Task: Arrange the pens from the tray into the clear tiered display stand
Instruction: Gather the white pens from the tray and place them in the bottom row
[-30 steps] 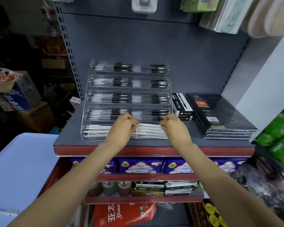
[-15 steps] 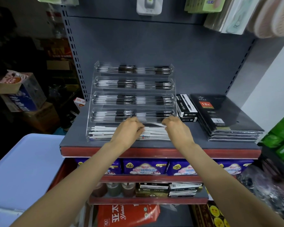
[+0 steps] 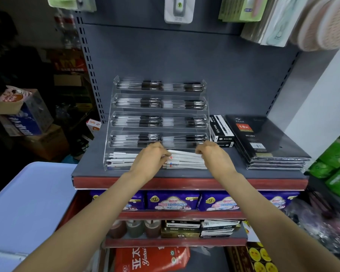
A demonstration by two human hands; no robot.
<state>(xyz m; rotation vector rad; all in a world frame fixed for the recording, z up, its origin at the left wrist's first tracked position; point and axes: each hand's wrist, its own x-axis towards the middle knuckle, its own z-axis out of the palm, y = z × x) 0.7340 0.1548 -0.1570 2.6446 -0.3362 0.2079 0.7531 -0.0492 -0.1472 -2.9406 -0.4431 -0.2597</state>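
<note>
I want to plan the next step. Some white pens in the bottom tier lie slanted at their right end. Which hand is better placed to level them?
The right hand, probably. It pinches the raised right ends of the white pens, while the left hand holds their middle.

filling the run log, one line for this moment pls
stage: bottom tier | left hand: on white pens | right hand: same | display stand: upper tiers filled
</note>
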